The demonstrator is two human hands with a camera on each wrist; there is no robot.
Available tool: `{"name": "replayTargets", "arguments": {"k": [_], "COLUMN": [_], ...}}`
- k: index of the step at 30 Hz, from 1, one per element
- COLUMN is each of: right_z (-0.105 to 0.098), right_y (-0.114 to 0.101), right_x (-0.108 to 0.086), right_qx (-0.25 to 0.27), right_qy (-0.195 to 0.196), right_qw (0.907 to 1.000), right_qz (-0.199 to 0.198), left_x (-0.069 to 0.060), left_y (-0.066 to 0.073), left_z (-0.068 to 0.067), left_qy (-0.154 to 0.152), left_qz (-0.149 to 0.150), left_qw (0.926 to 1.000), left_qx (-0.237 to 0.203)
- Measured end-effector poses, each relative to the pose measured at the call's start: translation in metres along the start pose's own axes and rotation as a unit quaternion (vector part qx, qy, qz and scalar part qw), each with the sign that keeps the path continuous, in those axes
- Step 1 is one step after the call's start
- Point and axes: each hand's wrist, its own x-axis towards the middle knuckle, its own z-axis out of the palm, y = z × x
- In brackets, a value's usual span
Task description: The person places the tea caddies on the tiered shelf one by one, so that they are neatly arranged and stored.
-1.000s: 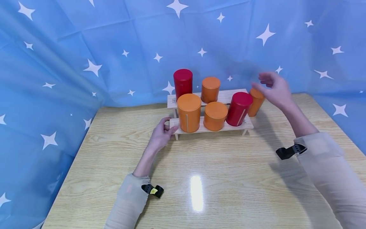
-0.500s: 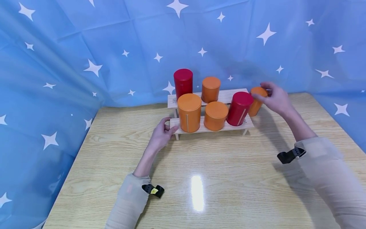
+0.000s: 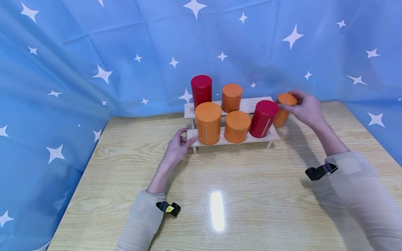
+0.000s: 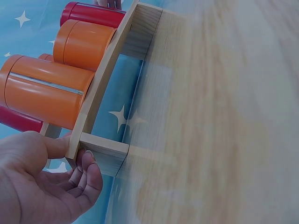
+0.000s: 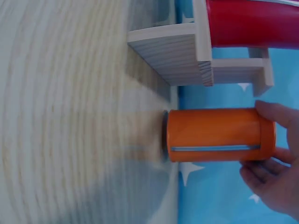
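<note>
My left hand (image 3: 177,146) grips the left end of a two-tier wooden rack (image 3: 273,134), thumb on top and fingers curled below the shelf board. To the rack's right, my right hand (image 3: 307,108) holds a slim orange canister (image 5: 212,133) near its lid, between thumb and fingers. The canister's base is at the tabletop; whether it touches is hard to tell. On the front tier stand a tall orange canister (image 3: 208,123), a short orange canister (image 3: 237,127) and a red canister (image 3: 263,119). Behind them are another red canister (image 3: 201,91) and a small orange canister (image 3: 231,98).
The rack stands toward the back of a wood-grain table (image 3: 188,181). A blue cloth with white stars (image 3: 141,42) hangs behind and down the sides. Bright light reflects off the tabletop in front.
My right hand has come down onto the slim orange canister and taken hold of it. The canister's lid has shifted slightly to the right. My left hand stays on the rack.
</note>
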Motion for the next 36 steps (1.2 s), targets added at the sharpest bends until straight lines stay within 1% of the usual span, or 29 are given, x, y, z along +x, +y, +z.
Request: {"name": "replayTargets", "arguments": {"k": [4,10,16,24,27,30,32,36], "right_z": [-0.007,-0.016,-0.020,-0.026,-0.028,-0.029,-0.028,-0.023], "right_y": [-0.006,-0.021,-0.039,-0.059,-0.068,-0.078,-0.085,-0.098], "right_x": [-0.001,0.001,0.002,0.004,0.005,0.005,0.004,0.000], "right_qx": [0.009,0.019,0.026,0.047,0.049,0.051,0.050,0.046], "right_qy": [0.028,0.077,0.132,0.186,0.195,0.193,0.185,0.153], "right_qw": [0.9996,0.9968,0.9905,0.9801,0.9780,0.9780,0.9796,0.9850], "right_qz": [0.002,-0.007,-0.025,-0.052,-0.058,-0.061,-0.061,-0.065], "left_x": [0.000,-0.001,-0.001,-0.001,-0.001,-0.001,0.000,-0.001], "left_y": [0.000,0.000,0.002,0.002,0.002,0.002,0.002,0.001], "left_z": [0.001,0.000,0.000,0.001,0.001,0.000,0.000,0.000], "left_qy": [-0.001,0.001,0.002,0.001,0.000,0.000,0.000,-0.001], "left_qz": [-0.002,-0.004,-0.006,-0.004,-0.005,-0.005,-0.004,0.000], "left_qw": [1.0000,1.0000,1.0000,1.0000,1.0000,1.0000,1.0000,1.0000], "left_qx": [-0.004,-0.001,-0.001,0.001,0.000,0.000,0.000,0.000]}}
